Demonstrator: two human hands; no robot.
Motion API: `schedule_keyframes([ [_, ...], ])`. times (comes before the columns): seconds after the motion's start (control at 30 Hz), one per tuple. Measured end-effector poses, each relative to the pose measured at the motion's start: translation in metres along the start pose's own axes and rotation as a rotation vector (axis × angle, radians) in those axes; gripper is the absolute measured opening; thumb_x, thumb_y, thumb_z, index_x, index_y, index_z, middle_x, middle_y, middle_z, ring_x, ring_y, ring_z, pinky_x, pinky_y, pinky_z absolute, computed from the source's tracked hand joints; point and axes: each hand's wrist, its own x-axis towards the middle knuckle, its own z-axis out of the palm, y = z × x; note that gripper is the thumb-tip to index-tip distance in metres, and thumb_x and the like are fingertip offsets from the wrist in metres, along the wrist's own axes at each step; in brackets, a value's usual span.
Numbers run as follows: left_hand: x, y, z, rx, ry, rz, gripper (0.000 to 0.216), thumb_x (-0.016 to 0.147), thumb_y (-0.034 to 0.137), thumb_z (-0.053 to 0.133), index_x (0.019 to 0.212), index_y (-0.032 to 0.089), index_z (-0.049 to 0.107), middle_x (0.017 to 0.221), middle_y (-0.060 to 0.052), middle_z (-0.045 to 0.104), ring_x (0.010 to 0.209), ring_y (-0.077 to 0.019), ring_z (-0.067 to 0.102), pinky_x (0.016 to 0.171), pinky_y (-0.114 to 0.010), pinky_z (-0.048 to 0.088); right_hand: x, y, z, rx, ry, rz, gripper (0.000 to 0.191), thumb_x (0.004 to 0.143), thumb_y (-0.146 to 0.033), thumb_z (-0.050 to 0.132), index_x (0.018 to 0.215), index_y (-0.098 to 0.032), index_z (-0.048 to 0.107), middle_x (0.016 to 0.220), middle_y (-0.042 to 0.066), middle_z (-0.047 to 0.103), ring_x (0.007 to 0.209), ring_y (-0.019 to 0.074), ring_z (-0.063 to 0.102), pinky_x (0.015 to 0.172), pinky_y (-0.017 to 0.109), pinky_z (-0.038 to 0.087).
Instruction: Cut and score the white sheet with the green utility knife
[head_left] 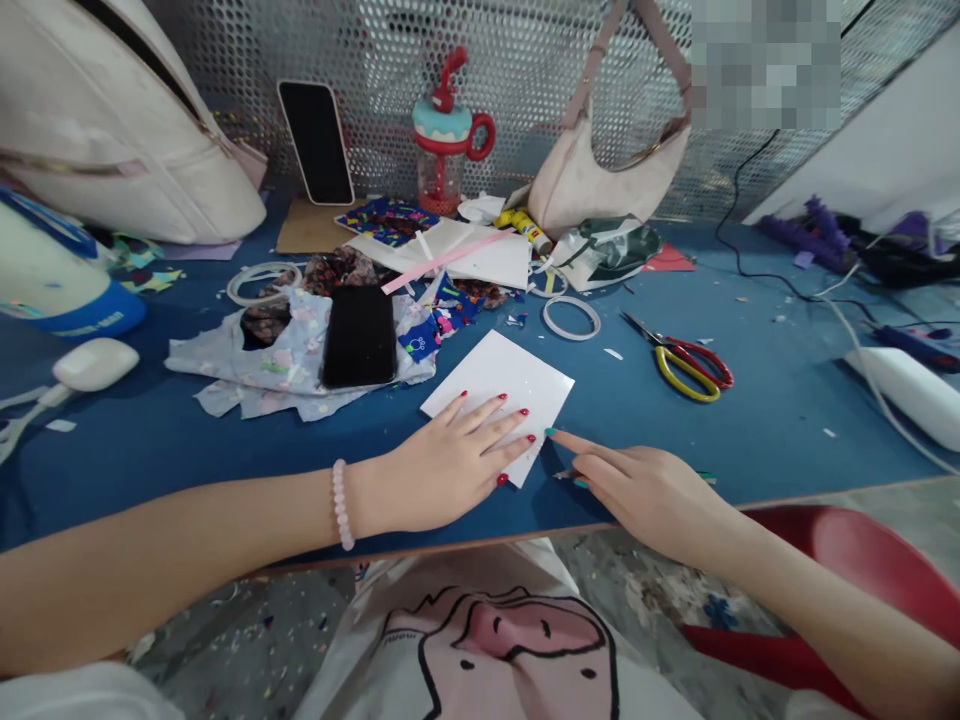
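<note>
A square white card [517, 372] lies turned at an angle on the blue table. My left hand [450, 465] rests flat on its lower part, fingers spread and pressing it down. My right hand [645, 490] is at the card's right edge, its index fingertip stretched out to touch that edge. Its other fingers are curled around a thin pencil-like stick [564, 475], mostly hidden under the hand; only a pointed end and a bit of greenish end show. Scissors [686, 365] with one red and one yellow handle lie partly open to the right, apart from both hands.
Left of the card, a dark phone [360, 337] lies on patterned fabric [247, 345]. A roll of tape [571, 317] lies behind the card. Farther back are another phone [315, 140], a red-handled cup [442, 150] and a handbag [611, 175]. A cable [874, 370] runs at right.
</note>
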Motion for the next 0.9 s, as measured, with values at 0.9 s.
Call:
schedule_keyframes([
  [0.9, 0.005, -0.021, -0.008, 0.010, 0.134, 0.311, 0.036, 0.094, 0.034, 0.050, 0.124, 0.015, 0.056, 0.135, -0.011, 0.055, 0.123, -0.0285, 0.049, 0.098, -0.042, 0.042, 0.013, 0.016, 0.002, 0.062, -0.040, 0.080, 0.027, 0.093, -0.013, 0.035, 0.108, -0.015, 0.058, 0.129, 0.009, 0.061, 0.067, 0.0148, 0.068, 0.055, 0.028, 0.049],
])
